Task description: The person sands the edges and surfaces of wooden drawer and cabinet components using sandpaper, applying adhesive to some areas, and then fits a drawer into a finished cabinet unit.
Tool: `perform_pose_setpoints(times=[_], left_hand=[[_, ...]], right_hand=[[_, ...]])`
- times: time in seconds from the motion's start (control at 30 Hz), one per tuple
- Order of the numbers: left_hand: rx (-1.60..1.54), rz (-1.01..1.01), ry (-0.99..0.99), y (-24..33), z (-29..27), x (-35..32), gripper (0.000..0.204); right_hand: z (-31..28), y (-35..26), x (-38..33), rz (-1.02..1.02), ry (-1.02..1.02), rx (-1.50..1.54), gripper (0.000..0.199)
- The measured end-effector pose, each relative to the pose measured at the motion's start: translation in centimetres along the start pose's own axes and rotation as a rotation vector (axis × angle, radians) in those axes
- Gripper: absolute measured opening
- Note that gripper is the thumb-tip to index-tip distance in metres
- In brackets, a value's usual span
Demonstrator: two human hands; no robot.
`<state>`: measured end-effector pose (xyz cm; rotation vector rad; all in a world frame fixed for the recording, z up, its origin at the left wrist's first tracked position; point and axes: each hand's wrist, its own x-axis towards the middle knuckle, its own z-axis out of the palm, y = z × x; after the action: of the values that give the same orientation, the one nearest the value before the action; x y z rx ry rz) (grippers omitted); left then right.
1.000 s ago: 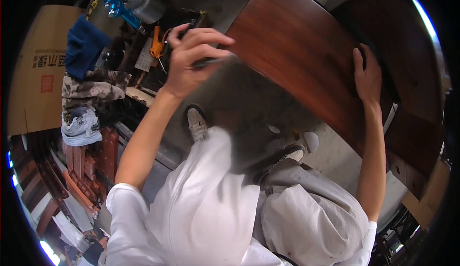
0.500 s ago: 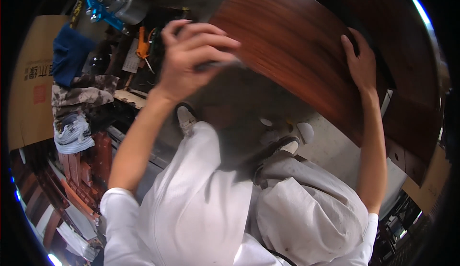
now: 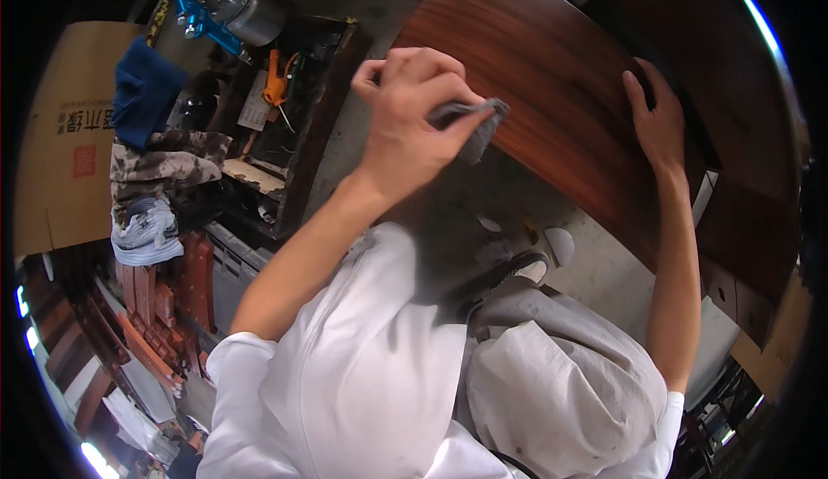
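Note:
My left hand (image 3: 412,121) is closed around a folded dark grey sheet (image 3: 483,134) that looks like sandpaper. It hangs over the left edge of a glossy reddish-brown wooden panel (image 3: 535,74); whether the sheet touches the wood I cannot tell. At the panel's right edge, my right hand (image 3: 660,121) grips the board, thumb on the top face and the other fingers partly hidden over the side. The panel slants across the upper middle, in front of my knees.
A dark open box of tools (image 3: 323,125) stands left, holding an orange-handled tool (image 3: 276,78). By it are a blue spray gun (image 3: 203,22), a blue cloth (image 3: 147,91), a cardboard box (image 3: 65,151) and several reddish wooden parts (image 3: 155,298). More dark wood (image 3: 724,74) stands right.
My left hand has come right and slightly down, and the grey sheet in it now shows clearly. The right hand keeps its place on the panel's edge. The whole view has shifted slightly.

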<state>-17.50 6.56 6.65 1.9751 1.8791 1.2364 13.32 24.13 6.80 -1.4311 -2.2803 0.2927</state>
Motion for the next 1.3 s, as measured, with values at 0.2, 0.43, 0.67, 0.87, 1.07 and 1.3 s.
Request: perform_pose_setpoints(times=[0.2,0.43,0.67,0.87,1.07,1.3], left_hand=[[0.014,0.115,0.089,-0.4,0.2,-0.4,0.022],[-0.039,0.196,0.232,-4.4,-0.4,-1.4,0.027],[-0.076,0.315,0.117,-4.1,0.1,-0.5,0.021],[-0.096,0.442,-0.042,0.3,2.8,-2.3,0.02],[-0.087,0.225,0.062,-1.2,-1.3,-1.6,0.011],[-0.169,0.039,0.084,-1.7,-1.6,-2.0,0.015]], right_hand=[[-0.5,0.2,-0.3,0.021,-0.019,-0.035,0.052],[-0.5,0.3,-0.2,0.006,0.0,-0.073,0.051],[-0.6,1.9,-0.5,-0.019,0.076,-0.024,0.043],[0.6,-1.0,-0.4,-0.105,0.144,0.057,0.035],[-0.2,-1.4,-0.5,-0.075,0.081,-0.079,0.038],[0.0,-1.4,-0.7,-0.095,0.096,-0.125,0.037]])
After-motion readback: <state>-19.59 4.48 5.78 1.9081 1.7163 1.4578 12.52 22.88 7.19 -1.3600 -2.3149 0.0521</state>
